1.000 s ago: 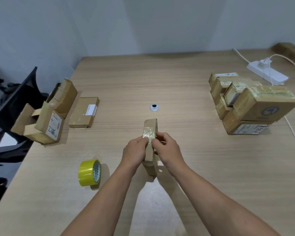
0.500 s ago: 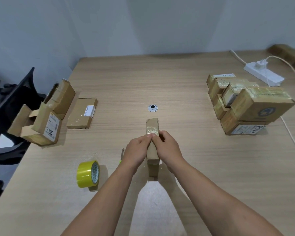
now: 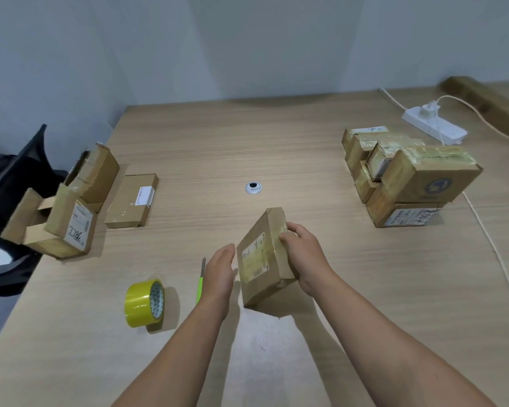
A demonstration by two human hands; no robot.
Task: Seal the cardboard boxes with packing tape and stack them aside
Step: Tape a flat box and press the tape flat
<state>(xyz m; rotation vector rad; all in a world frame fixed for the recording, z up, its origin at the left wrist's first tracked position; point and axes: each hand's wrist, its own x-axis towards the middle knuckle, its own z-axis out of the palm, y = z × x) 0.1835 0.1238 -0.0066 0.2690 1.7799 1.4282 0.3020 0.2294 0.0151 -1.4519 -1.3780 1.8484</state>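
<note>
A small flat cardboard box (image 3: 262, 259) with a white label and clear tape is tilted above the table in front of me. My right hand (image 3: 304, 254) grips its right edge, fingers curled over the taped top side. My left hand (image 3: 221, 271) hovers just left of the box with straight fingers, apart from it and holding nothing. A yellow roll of packing tape (image 3: 144, 303) stands on edge at the lower left. A green-handled cutter (image 3: 201, 282) lies beside my left hand, partly hidden by it.
A stack of taped boxes (image 3: 409, 177) sits at the right. Open boxes (image 3: 71, 207) and a flat box (image 3: 133, 199) lie at the table's left edge. A white power strip (image 3: 434, 127) with cables is at the far right. A round grommet (image 3: 253, 188) marks the table's middle.
Both hands were pressing tape on the upright box's top. Now my right hand has lifted and tilted the box rightward, and my left hand has let go.
</note>
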